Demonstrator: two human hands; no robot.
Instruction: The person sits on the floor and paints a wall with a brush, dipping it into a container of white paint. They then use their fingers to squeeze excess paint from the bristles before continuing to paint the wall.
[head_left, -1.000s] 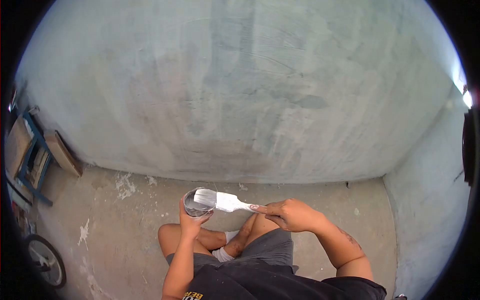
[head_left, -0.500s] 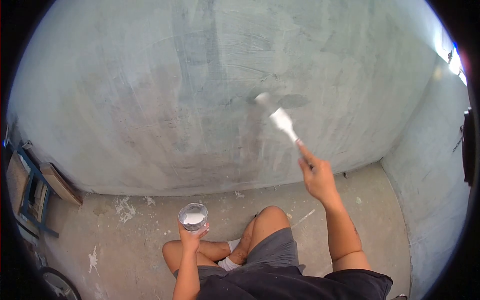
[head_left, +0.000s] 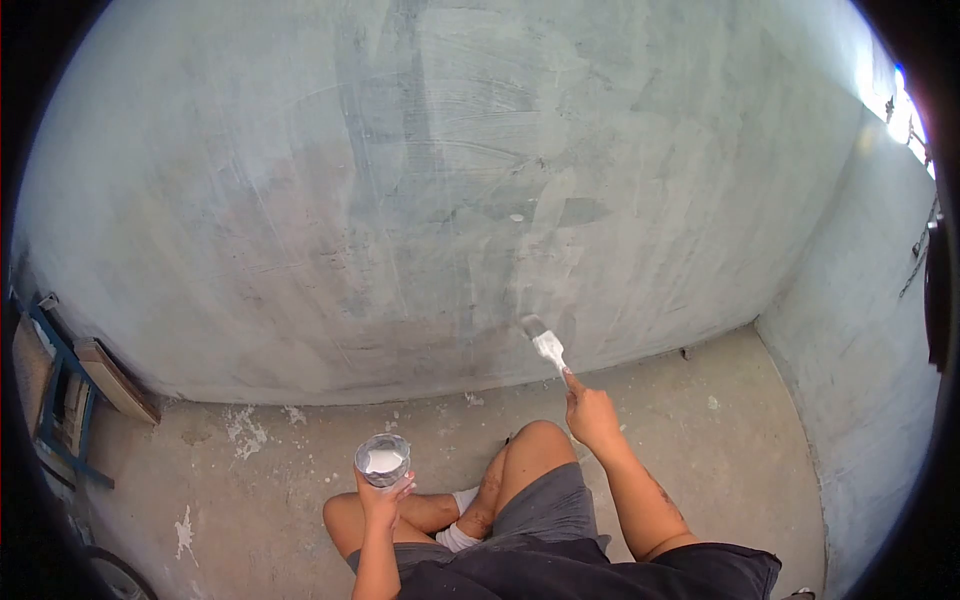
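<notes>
My right hand (head_left: 594, 415) is closed around the handle of a paintbrush (head_left: 547, 345), its index finger stretched along the white handle. The brush's tip meets the lower part of the grey wall (head_left: 300, 250), or comes very close to it. A wet-looking pale streak runs up the wall above the tip, near a small white dab (head_left: 516, 217). Down by my knee, my left hand (head_left: 382, 500) grips a round clear cup (head_left: 384, 458) from below, with white paint-like stuff inside.
On the left, a blue-framed object (head_left: 62, 380) and a wooden board (head_left: 115, 380) lean by the wall. White splatters (head_left: 245, 430) mark the concrete floor (head_left: 280, 530). A side wall (head_left: 860, 330) meets the main wall at right, with a chain (head_left: 912, 270) hanging there. My legs are crossed.
My right hand has brought the paintbrush down the wall and slightly left, and a pale streak with a white dab now shows there. My left hand still holds the cup.
</notes>
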